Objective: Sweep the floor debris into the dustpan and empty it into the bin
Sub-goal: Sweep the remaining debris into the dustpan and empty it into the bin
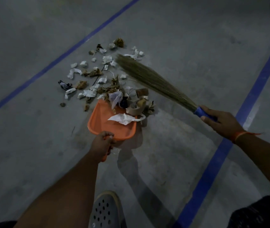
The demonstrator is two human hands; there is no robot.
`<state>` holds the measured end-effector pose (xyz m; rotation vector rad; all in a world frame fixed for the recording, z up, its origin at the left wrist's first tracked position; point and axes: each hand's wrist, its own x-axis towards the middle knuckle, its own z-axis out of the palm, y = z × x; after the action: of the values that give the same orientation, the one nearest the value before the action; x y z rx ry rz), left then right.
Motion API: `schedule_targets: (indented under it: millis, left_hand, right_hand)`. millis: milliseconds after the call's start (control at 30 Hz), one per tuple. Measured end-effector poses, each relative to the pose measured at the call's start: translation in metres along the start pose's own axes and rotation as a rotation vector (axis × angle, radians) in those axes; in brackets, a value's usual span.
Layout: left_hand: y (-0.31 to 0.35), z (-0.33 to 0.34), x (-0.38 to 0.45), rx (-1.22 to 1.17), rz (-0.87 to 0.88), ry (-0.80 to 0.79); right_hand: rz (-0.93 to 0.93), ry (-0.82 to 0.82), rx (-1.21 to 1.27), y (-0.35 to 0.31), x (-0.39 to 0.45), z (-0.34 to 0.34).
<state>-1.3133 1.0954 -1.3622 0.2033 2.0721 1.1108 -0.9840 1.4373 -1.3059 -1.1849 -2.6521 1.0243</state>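
Observation:
An orange dustpan (99, 122) lies on the grey floor, its mouth facing a scatter of debris (91, 74) made of paper scraps, dry leaves and wrappers. A crumpled white paper (122, 118) and some scraps sit in the pan's mouth. My left hand (102, 143) grips the dustpan's handle at its near end. My right hand (221, 122) grips the blue handle of a grass broom (149, 78). The broom's bristles stretch up and left, their tip beside the far right of the debris.
Blue tape lines (252, 89) run diagonally across the concrete floor on both sides of the debris. My grey perforated shoe (105, 211) stands at the bottom middle, behind the dustpan. No bin is in view.

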Motion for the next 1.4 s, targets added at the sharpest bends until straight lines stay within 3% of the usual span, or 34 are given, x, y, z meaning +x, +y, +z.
schedule_targets:
  millis: [233,500,767,1100,1400]
  left_hand:
    - [-0.013,-0.003,0.008,-0.020,-0.010,0.008]
    - [-0.020,0.001,0.016,-0.075,-0.026,-0.010]
    - [-0.009,0.013,0.025,-0.109,-0.008,-0.014]
    - [-0.003,0.011,0.028,-0.119,0.012,-0.014]
    - [-0.011,0.009,0.022,-0.187,0.002,0.022]
  right_hand:
    - [0.167,0.060,-0.020,0.020,0.044,0.038]
    - [0.256,-0.005,0.093,0.009,0.033,0.121]
    - [0.139,-0.096,0.149,-0.034,0.017,0.158]
    - [0.087,-0.154,0.055,-0.033,-0.004,0.150]
    - [-0.093,-0.022,-0.118,-0.030,0.067,0.108]
